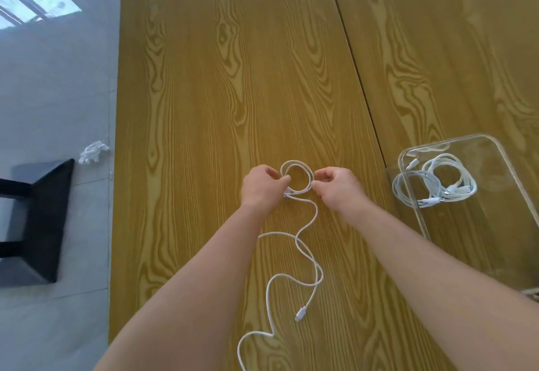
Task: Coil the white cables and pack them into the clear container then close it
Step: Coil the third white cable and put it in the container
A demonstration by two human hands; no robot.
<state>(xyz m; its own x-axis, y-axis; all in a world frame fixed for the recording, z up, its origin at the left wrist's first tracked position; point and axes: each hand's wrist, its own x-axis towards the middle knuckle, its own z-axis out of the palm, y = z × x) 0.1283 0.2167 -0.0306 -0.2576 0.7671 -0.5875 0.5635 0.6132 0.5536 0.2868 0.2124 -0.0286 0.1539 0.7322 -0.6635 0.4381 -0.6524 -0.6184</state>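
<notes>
- Nearest us, our two bare forearms reach forward over the wooden table (204, 78), and between them the loose tail of a white cable (306, 254) snakes across the wood, its free plug lying near our right forearm.
- Our left hand (261, 185) has its fingers curled, pinching the left side of a small loop of that cable, where one plug end shows just under the fingertips.
- Our right hand (335, 186) pinches the right side of the same loop with bent fingers.
- We see the loop held between both hands, just above the table or resting on it; we cannot tell which.
- To our right stands the clear container (495, 149), open on top, on the adjoining tabletop beyond a dark seam (355, 78).
- Inside it lie coiled white cables (434, 184), bunched against its left wall.
- Off the table's left edge, on the grey floor (58, 93), we see a crumpled white bundle (93, 151) beside a black stool (40, 219).
</notes>
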